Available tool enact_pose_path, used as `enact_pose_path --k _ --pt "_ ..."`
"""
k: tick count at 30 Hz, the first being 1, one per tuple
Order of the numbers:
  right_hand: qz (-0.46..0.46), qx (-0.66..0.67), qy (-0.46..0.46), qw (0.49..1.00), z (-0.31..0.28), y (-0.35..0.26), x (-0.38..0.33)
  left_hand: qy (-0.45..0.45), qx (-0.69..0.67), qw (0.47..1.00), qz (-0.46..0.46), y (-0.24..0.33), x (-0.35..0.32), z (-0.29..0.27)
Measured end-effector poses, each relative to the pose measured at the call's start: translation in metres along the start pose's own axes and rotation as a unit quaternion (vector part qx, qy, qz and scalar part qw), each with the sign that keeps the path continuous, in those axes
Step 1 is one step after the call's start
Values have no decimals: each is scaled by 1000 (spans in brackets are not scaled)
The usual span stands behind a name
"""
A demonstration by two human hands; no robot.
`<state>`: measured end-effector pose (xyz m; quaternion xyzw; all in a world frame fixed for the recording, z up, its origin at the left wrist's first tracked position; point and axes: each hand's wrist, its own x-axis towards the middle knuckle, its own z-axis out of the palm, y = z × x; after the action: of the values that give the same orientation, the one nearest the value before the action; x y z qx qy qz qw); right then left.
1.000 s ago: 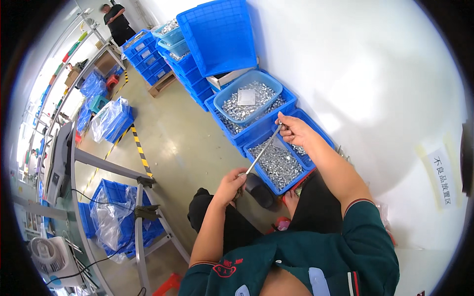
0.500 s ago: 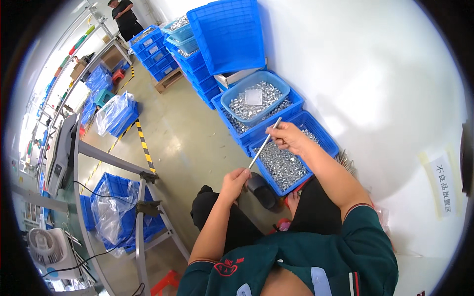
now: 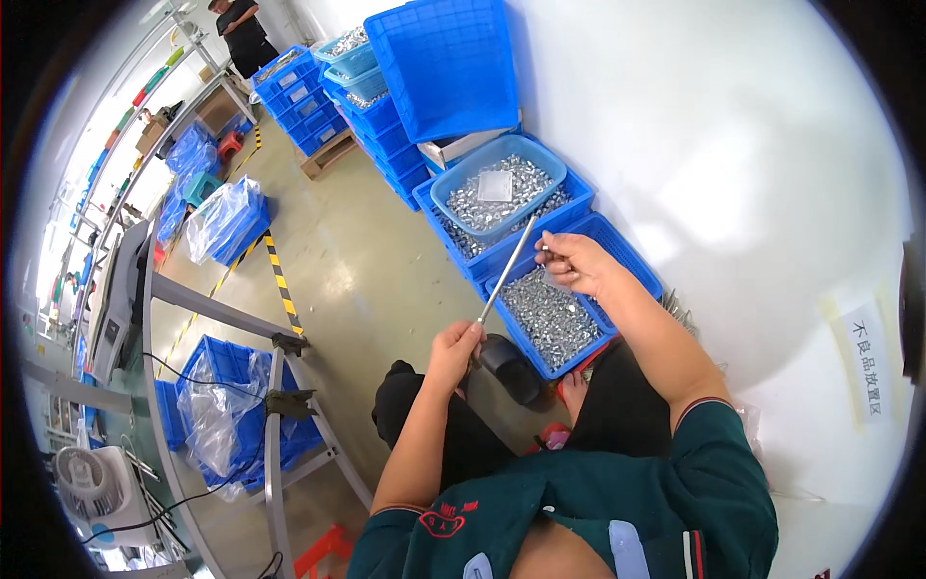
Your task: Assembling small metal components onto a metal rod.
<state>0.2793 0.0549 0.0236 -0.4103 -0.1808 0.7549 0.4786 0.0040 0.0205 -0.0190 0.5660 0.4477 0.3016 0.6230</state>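
My left hand [image 3: 453,355] is closed around the lower end of a slim metal rod [image 3: 508,268], which slants up and to the right. Just beyond the rod's upper tip, my right hand [image 3: 577,262] has its fingers pinched together, apart from the rod. A small shiny bit shows at those fingertips, too small to name. Below the right hand stands a blue crate [image 3: 632,253] heaped with small silvery metal parts [image 3: 550,314]. Farther off, a light blue basin [image 3: 555,174] of similar parts sits in another blue crate, with a clear square piece [image 3: 495,186] on top.
An empty blue crate [image 3: 444,68] leans upright behind the basin, beside stacked crates [image 3: 391,125]. At left are a metal table frame [image 3: 275,415] and plastic-lined crates [image 3: 231,410]. A white wall [image 3: 733,193] bounds the right. One person [image 3: 241,34] stands far left.
My right hand has come off the rod's upper end and moved slightly right. The rod stays in my left hand, tilted a little more upright.
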Motion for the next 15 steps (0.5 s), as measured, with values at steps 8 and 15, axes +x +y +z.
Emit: enact_pose_path --k 8,15 --pt "-55 41 -2 998 -7 -12 -2 -27 19 999 10 -8 -1 2" --pt "-49 -38 -17 998 -7 -19 -5 -12 45 999 10 -4 -4 3"
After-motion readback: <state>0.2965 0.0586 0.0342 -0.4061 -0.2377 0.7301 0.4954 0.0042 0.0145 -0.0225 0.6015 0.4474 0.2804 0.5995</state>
